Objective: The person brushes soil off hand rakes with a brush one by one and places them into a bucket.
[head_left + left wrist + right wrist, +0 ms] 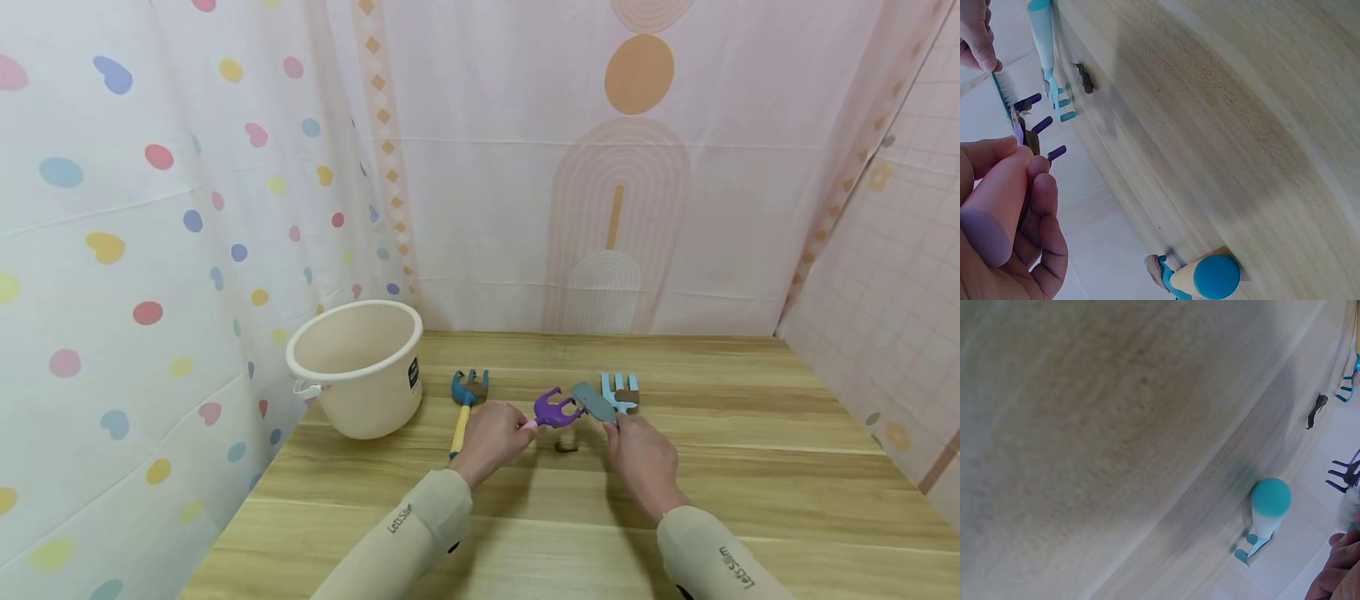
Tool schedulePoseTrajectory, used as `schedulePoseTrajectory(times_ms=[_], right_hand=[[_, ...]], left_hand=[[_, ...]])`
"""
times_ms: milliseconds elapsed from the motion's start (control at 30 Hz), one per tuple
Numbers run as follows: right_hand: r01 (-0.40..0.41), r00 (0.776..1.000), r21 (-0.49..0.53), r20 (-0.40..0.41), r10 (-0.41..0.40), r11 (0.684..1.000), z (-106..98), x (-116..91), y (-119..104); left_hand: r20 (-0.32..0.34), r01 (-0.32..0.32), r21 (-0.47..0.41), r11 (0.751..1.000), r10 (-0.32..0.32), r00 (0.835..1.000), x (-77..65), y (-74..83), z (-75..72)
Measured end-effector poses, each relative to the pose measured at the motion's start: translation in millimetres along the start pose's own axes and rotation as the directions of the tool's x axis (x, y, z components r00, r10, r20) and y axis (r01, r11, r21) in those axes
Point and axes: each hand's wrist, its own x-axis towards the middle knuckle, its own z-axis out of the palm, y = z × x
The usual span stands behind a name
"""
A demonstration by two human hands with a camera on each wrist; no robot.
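My left hand (491, 437) grips the pink handle of a toy garden rake with a purple head (553, 412), held above the table with its prongs pointing away from the hand. Brown dirt clings to its head in the left wrist view. Between thumb and fingers, my right hand (647, 462) pinches a small grey-teal brush (595, 402). Its white bristles (1008, 86) meet the purple prongs. Below them on the wood lies a brown clump of dirt (566, 447).
A blue rake with a yellow handle (460, 429) lies left, dirt on its head. Behind my right hand is a light blue rake (607, 385), also dirty. At the table's left edge stands a cream bucket (375, 408). Patterned curtains (487, 208) hang behind the wooden table (562, 550).
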Motion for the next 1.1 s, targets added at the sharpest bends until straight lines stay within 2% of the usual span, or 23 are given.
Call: schedulePoseTrajectory(times_ms=[467, 733, 833, 1100], right_hand=[[-0.034, 0.999, 0.011, 0.008, 0.034, 0.999, -5.8, 2.5, 6.0], [-0.084, 0.995, 0.031, 0.051, 0.083, 0.996, -10.7, 1.2, 10.0], [-0.061, 0.997, 0.033, 0.044, 0.059, 0.998, -9.9, 1.1, 6.5], [0.091, 0.995, 0.071, -0.040, -0.088, 0.993, -4.2, -7.9, -20.2]], left_hand=[[0.005, 0.006, -0.016, 1.000, -0.006, 1.000, 0.4, -4.2, 0.2], [0.011, 0.027, -0.021, 0.999, -0.027, 1.000, 0.2, -7.2, -3.8], [0.016, 0.031, -0.026, 0.999, -0.031, 0.999, 0.5, -7.0, -4.8], [0.018, 0.029, -0.013, 0.999, -0.029, 0.999, 2.0, -4.6, -5.0]])
